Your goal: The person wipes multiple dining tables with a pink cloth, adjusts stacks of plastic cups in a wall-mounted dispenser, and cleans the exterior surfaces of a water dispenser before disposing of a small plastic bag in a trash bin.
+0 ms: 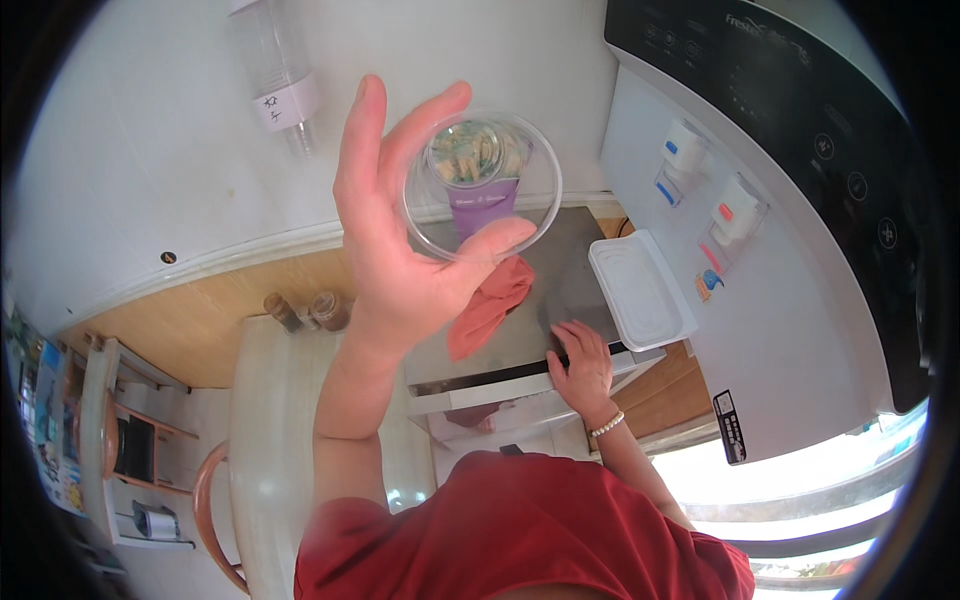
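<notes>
My left hand (397, 247) is raised close to the camera, its thumb and fingers around a clear plastic cup (480, 184) with a round rim. Through the clear plastic show green and tan pieces and a purple surface with writing; whether these are inside the cup or behind it, I cannot tell. My right hand (581, 367), a beaded bracelet at the wrist, rests on the front edge of a dark grey appliance top (559, 277), its fingers apart and holding nothing. A crumpled coral-red cloth (487, 315) lies on that top, below the cup in the picture.
A white plastic tray (641, 292) sits at the right, beside a water dispenser (780, 315) with blue and red taps. Jars (328, 310) stand at the back of a pale table (277, 420), near a wooden chair (214, 510). A clear container (281, 94) is on the wall.
</notes>
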Action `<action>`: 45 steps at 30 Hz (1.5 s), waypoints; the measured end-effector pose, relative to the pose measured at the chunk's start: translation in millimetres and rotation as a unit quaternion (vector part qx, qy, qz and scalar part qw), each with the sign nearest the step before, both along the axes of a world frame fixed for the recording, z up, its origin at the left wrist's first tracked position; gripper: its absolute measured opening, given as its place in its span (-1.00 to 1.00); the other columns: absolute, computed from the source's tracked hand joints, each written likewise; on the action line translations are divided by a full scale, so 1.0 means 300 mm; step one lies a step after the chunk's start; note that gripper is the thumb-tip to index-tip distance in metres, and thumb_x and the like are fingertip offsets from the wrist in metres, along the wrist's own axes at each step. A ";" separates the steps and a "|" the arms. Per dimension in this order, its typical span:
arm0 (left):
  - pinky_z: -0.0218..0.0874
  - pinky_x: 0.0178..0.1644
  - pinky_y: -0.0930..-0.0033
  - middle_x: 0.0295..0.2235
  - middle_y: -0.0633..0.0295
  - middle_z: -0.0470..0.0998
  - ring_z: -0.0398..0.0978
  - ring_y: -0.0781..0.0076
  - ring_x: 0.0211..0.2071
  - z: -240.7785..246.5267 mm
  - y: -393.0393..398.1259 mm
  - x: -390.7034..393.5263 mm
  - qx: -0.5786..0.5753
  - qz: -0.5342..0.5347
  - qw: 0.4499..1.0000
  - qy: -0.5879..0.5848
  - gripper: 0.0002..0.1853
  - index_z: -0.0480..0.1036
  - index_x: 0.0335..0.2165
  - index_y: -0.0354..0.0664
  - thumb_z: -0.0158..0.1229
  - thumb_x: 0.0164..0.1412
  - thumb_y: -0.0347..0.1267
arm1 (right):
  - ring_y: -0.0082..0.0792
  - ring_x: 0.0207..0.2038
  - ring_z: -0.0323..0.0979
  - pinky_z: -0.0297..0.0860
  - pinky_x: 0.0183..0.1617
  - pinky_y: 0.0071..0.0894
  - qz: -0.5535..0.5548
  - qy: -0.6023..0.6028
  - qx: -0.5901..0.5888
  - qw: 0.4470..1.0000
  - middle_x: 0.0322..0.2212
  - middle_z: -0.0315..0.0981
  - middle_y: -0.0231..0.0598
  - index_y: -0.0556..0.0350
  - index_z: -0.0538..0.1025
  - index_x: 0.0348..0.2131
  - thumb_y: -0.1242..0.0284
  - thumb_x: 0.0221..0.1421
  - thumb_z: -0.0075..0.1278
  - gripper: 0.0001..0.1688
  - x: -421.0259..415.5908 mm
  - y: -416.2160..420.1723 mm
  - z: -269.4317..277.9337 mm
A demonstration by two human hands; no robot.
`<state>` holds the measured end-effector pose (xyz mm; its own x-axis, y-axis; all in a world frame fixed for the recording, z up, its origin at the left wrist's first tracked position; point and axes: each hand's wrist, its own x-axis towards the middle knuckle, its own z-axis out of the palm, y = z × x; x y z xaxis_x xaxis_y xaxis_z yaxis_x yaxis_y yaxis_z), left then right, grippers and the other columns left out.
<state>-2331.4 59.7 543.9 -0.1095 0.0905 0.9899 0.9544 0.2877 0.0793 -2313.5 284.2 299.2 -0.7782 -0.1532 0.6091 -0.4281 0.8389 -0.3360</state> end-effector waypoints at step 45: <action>0.30 -0.14 0.38 -0.13 0.10 0.48 0.46 0.36 -0.14 -0.049 0.152 -0.355 -0.198 -0.081 0.921 -0.325 -0.55 0.34 -0.03 -0.33 0.17 0.09 -0.42 | -0.33 -0.15 0.42 0.38 -0.04 -0.35 0.134 -0.213 -0.350 0.903 -0.06 0.34 -0.12 0.12 -0.22 0.25 0.42 -0.14 0.26 0.21 -0.127 0.033 0.032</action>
<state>-2437.7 105.3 529.1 -0.6208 0.4979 0.6056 0.7752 0.2743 0.5691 -2351.8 294.0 308.9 -0.9566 -0.0644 0.2841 -0.2912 0.2437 -0.9251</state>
